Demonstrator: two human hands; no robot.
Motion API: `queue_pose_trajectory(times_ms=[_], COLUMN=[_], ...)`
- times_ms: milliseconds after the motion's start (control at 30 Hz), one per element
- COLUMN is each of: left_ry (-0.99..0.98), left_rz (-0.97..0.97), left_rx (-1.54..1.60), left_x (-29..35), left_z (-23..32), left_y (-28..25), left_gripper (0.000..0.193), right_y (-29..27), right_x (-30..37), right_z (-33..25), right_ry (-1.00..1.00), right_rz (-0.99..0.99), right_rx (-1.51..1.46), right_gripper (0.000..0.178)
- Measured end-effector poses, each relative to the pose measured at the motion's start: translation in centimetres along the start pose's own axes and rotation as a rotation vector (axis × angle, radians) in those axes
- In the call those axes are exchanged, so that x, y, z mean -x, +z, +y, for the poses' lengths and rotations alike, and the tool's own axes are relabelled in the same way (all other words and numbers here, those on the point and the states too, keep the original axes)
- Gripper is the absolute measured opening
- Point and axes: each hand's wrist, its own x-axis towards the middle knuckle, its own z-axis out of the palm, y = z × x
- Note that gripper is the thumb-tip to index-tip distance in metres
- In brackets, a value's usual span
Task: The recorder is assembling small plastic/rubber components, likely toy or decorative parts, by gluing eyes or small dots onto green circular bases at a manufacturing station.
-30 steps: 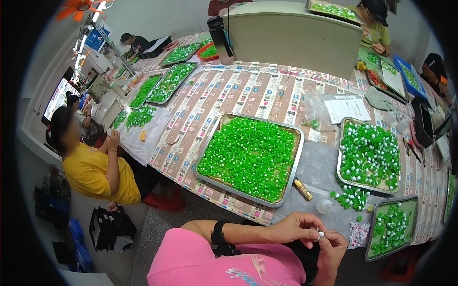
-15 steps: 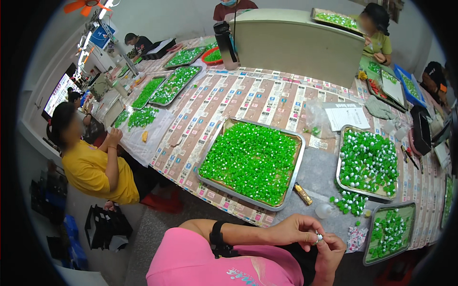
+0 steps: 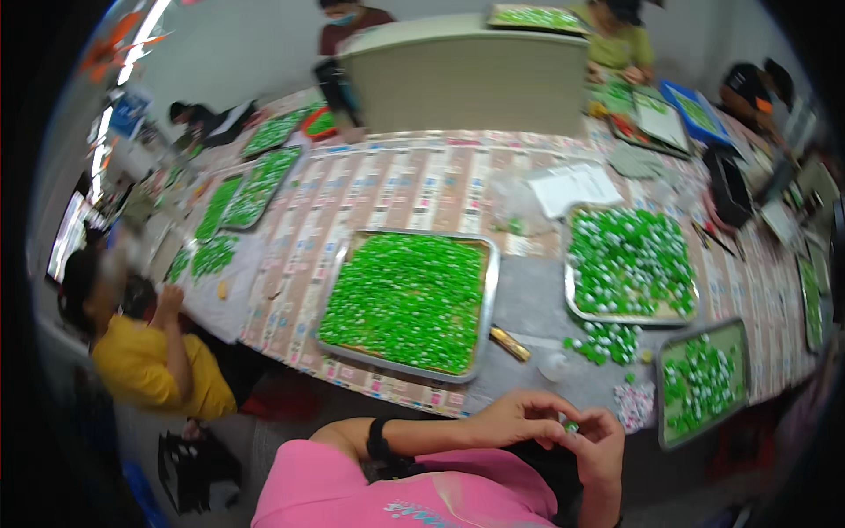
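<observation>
While both hands [image 3: 528, 420] [image 3: 602, 445] pinch it, a small green-and-white piece [image 3: 571, 428] lies between them.

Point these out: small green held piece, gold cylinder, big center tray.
Small green held piece [image 3: 571, 428]: head view, on its visible green part.
Gold cylinder [image 3: 510, 344]: head view, middle of its side.
Big center tray [image 3: 487, 308]: head view, on its right-hand metal rim.

A tiny green piece [image 3: 571, 428], seemingly part white though blurred, sits held between the fingers [image 3: 547, 429].
</observation>
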Motion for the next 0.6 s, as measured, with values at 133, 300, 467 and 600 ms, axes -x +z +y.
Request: queue_pose_trajectory(times_ms=[133,300,467,600], left_ry=[-0.096,0.278,0.393,0.303], left_rz=[0.098,0.591,0.923,1.024], left_rx=[-0.046,-0.591,-1.160,-1.548], left_x=[0.4,1.8,3.6,6.6], left_z=[0.4,1.0,3.5,4.1], left_y=[-0.5,-4.7,-8.9,-11.3], left_gripper=[0.027,0.018,0.025,0.034], right_y=[-2.4,-10.1,-15.2,-13.3], right_x=[-0.5,-1.7,-1.7,-2.2], right_z=[-1.5,-3.9,-4.3,-4.0], right_ry=[-0.127,-0.494,-0.651,-0.654], right_rz=[0.100,0.787,0.998,0.935], right_rx=[0.115,0.904,1.064,1.042], right_gripper=[0.024,0.020,0.027,0.028])
